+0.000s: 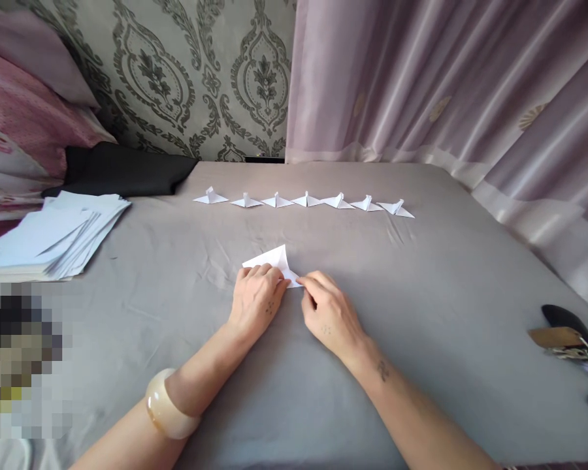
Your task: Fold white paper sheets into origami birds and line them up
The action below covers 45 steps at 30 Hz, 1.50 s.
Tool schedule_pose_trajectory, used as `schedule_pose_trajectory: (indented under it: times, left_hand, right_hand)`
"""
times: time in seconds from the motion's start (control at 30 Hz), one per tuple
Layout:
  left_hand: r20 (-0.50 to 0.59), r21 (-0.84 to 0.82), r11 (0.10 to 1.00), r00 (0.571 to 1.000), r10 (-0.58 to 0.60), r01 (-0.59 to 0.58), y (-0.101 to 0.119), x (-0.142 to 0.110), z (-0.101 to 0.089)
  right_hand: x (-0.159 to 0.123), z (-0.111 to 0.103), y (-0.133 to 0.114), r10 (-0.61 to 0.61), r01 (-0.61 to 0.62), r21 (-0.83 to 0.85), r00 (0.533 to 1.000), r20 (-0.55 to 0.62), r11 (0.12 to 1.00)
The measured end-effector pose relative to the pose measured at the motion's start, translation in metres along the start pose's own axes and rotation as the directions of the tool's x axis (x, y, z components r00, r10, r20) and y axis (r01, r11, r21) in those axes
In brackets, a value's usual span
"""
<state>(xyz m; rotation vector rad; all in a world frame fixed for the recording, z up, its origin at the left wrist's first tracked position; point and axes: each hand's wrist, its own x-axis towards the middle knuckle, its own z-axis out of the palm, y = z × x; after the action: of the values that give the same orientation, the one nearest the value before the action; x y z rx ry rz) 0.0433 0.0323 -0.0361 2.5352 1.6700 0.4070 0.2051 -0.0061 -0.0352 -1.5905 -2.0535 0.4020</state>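
A partly folded sheet of white paper (280, 257) lies at the middle of the grey cloth, one pointed flap standing up at the top. My left hand (259, 297) rests over its lower left part, fingers curled onto the paper and thumb along the near edge. My right hand (329, 310) pinches the paper's right corner between thumb and forefinger, the other fingers tucked in. Both palms face down, and the covered folds are hidden. Beyond the hands, a row of several folded white paper figures (306, 199) with spread wings stretches from left to right.
A stack of white paper (53, 238) lies at the left, beside a black cloth (127, 168). Keys and small items (575, 343) sit at the right edge. A purple curtain (396, 78) hangs behind the grey-covered surface (445, 294). The lower left is pixelated.
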Motion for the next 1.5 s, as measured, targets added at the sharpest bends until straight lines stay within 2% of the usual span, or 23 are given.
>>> schedule_pose_trajectory:
  times: [0.17,0.43,0.6,0.83,0.93,1.03,1.1,1.17,1.23,1.3,1.5]
  left_hand:
    - [0.022,-0.026,0.999,0.999,-0.031,0.032,0.0,0.0,-0.001]
    - [0.073,-0.04,0.995,0.994,-0.084,0.087,0.004,0.001,-0.005]
    - [0.112,-0.028,0.994,0.988,-0.105,0.108,0.005,0.001,-0.007]
    - [0.088,-0.053,0.991,0.989,-0.12,0.125,0.005,0.0,-0.009]
    - [0.077,-0.075,0.993,0.994,-0.08,0.086,0.001,-0.003,-0.009]
    - [0.025,-0.121,0.993,1.0,0.019,-0.016,-0.007,-0.006,-0.007]
    - [-0.073,-0.151,0.98,0.99,0.123,-0.133,-0.012,-0.007,-0.004]
    - [-0.19,-0.137,0.963,0.96,0.207,-0.234,-0.015,-0.004,-0.001]
    - [-0.262,-0.108,0.958,0.937,0.231,-0.266,-0.017,0.0,0.002]
    - [-0.261,-0.097,0.959,0.937,0.233,-0.265,-0.018,0.004,0.005]
    - [-0.141,-0.079,0.974,0.969,0.201,-0.213,-0.024,-0.002,0.003]
  right_hand:
    - [-0.004,-0.003,-0.007,-0.083,0.104,-0.181,0.989,0.123,0.978]
    - [-0.003,-0.005,-0.012,-0.106,0.158,-0.282,0.976,0.189,0.946]
    - [-0.004,-0.004,-0.016,-0.103,0.153,-0.336,0.981,0.163,0.929]
    - [-0.01,-0.007,-0.017,-0.11,0.152,-0.352,0.985,0.136,0.924]
    - [-0.011,-0.005,-0.013,-0.105,0.139,-0.346,0.988,0.113,0.928]
    - [-0.009,-0.003,-0.006,-0.1,0.113,-0.317,0.993,0.057,0.942]
    - [-0.008,-0.002,-0.003,-0.103,0.087,-0.298,0.994,-0.04,0.951]
    - [-0.007,-0.002,-0.002,-0.128,0.079,-0.293,0.98,-0.152,0.953]
    - [-0.005,-0.001,-0.002,-0.166,0.097,-0.306,0.964,-0.209,0.947]
    - [-0.004,0.002,-0.003,-0.197,0.122,-0.335,0.959,-0.202,0.934]
    - [-0.001,0.01,-0.005,-0.252,0.191,-0.459,0.965,-0.076,0.868]
